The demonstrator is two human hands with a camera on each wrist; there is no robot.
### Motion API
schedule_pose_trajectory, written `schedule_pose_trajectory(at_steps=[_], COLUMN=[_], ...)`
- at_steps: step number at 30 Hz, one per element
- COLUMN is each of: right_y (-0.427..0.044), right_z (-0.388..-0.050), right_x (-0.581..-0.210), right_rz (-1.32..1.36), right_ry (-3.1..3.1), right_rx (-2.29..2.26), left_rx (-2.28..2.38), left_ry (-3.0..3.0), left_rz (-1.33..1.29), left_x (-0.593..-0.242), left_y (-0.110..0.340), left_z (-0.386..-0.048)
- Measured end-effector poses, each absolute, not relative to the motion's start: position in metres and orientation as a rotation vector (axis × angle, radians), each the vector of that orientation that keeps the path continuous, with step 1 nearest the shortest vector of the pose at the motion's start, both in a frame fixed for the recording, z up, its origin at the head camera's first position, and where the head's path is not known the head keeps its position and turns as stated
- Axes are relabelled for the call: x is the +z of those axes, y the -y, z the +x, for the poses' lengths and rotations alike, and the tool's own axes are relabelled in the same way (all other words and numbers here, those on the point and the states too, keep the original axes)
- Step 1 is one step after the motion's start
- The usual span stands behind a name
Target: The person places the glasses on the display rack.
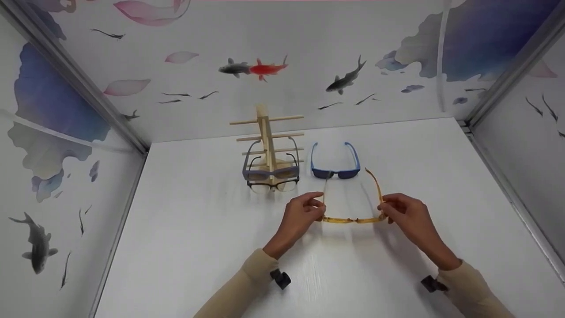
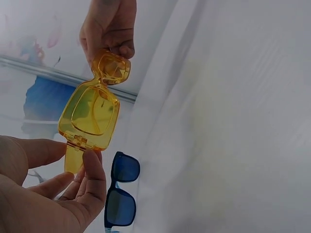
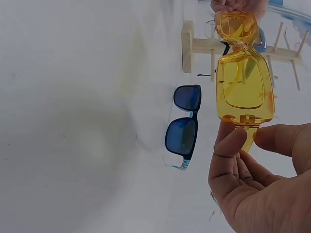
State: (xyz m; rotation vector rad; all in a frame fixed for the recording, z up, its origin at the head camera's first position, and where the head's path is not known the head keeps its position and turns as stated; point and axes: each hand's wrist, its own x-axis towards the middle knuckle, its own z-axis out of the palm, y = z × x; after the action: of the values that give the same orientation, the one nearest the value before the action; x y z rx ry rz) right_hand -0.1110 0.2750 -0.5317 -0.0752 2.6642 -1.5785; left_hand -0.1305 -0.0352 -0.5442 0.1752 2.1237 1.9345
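Observation:
A pair of yellow see-through glasses (image 1: 353, 220) is held above the table with both temples unfolded, pointing away from the person. My left hand (image 1: 304, 208) pinches the left temple close to its hinge. On the other side my right hand (image 1: 406, 212) pinches the right temple, also by the hinge. Both wrist views show the yellow frame (image 2: 90, 114) with the thumb and fingers at the hinge ends. Beyond the yellow glasses, blue sunglasses (image 1: 336, 174) lie on the table with their temples open; the right wrist view shows their dark blue lenses (image 3: 181, 136).
A wooden display rack (image 1: 264, 132) with several crossbars stands at the back, left of the blue sunglasses. Its lower bars carry grey-blue framed glasses (image 1: 270, 174) and dark-rimmed clear glasses (image 1: 287, 185). White panels printed with fish (image 1: 269, 69) enclose the white table (image 1: 185, 229).

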Motion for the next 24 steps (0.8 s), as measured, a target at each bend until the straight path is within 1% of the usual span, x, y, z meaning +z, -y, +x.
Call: schedule_pose_trajectory(at_steps=[8,24], right_y=[-0.265,-0.249], right_z=[-0.113,-0.117], right_x=[-0.524,-0.509], right_rz=[-0.107,-0.153], right_ry=[-2.654,-2.647], right_rx=[-1.609,-1.604], left_rx=[1.944,1.916], left_ry=[-2.141,-2.205], left_rz=[0.219,0.212], left_x=[-0.535,-0.512], left_y=[0.047,0.064], left_z=[-0.127,-0.124])
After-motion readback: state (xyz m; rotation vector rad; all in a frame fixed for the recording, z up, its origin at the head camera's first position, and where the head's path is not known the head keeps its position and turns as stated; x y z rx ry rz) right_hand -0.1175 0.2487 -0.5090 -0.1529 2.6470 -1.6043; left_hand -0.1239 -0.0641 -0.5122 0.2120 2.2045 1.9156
